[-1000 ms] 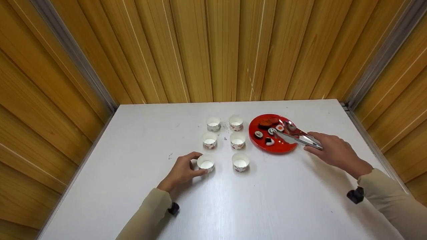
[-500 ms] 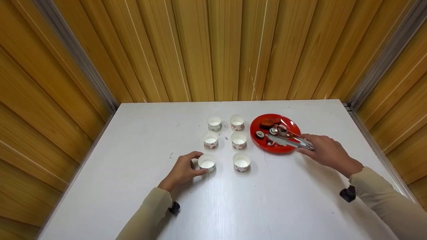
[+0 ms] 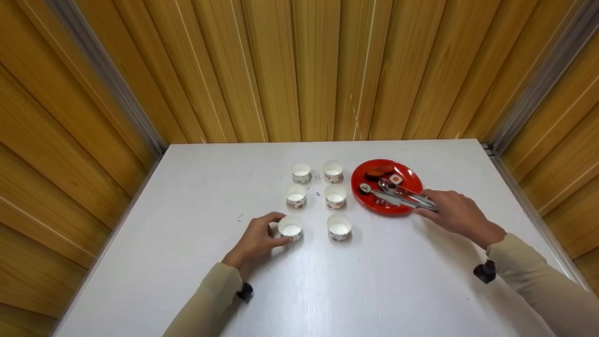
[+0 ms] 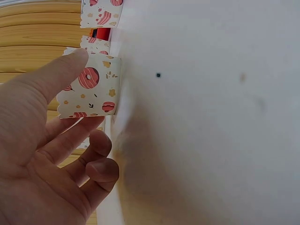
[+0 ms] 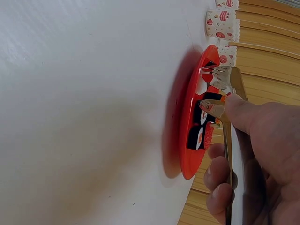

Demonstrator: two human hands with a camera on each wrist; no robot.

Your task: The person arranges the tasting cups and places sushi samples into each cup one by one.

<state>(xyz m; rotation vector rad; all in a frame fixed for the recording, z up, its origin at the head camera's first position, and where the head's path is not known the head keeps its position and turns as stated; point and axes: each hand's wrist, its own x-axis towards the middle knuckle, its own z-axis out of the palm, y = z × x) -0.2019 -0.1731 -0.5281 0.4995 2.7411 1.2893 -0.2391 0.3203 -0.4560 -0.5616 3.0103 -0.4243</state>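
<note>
At the front left of the cup group, my left hand [image 3: 255,238] pinches a white paper baking cup [image 3: 290,228] between thumb and fingers. Its pink doughnut print faces the left wrist view, where the cup [image 4: 89,89] stands on the table. My right hand [image 3: 461,215] grips metal tongs [image 3: 412,201] over a red plate [image 3: 395,210]. The tongs' tips stand apart low among toy sushi pieces; whether they touch one I cannot tell. A sushi roll [image 3: 365,188] lies by the left tip, a square white piece [image 3: 396,179] behind. The tongs partly hide other pieces.
Several more paper cups stand in two columns left of the plate, among them a front right cup [image 3: 339,228] and a back left cup [image 3: 301,173]. Wood-patterned walls [image 3: 309,70] enclose the white table [image 3: 210,187] at the back and sides.
My right hand has moved the tongs left and slightly toward the front of the plate, uncovering the square white piece. My left hand keeps its hold on the cup.
</note>
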